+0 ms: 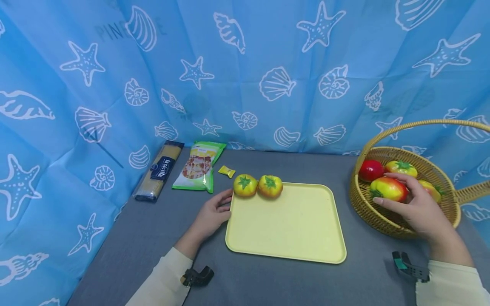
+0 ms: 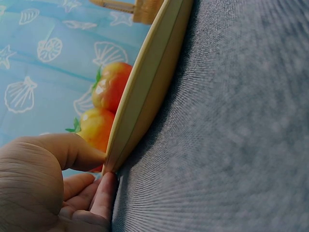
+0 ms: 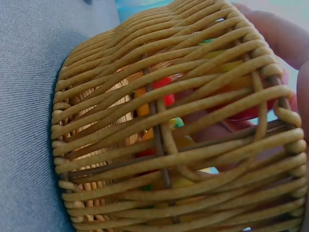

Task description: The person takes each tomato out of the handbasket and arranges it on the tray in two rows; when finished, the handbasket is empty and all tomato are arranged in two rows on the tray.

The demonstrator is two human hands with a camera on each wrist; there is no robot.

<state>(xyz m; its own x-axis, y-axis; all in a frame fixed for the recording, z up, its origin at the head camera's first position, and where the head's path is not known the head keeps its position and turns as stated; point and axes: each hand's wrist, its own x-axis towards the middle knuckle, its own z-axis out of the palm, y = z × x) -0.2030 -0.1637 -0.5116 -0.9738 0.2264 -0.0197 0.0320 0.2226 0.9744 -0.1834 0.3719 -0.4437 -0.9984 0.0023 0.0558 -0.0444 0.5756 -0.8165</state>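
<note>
Fruit gripped inside basket, tray pinched at edge.
Head view: right hand holds the fruit between thumb and fingers; raise it straight up, clear of the handle. Left wrist view: left hand pinches the tray edge near two round fruits; apply light pressure so neither rolls. Right wrist view: the basket hides most of the grip; verify hold from overhead.
</note>
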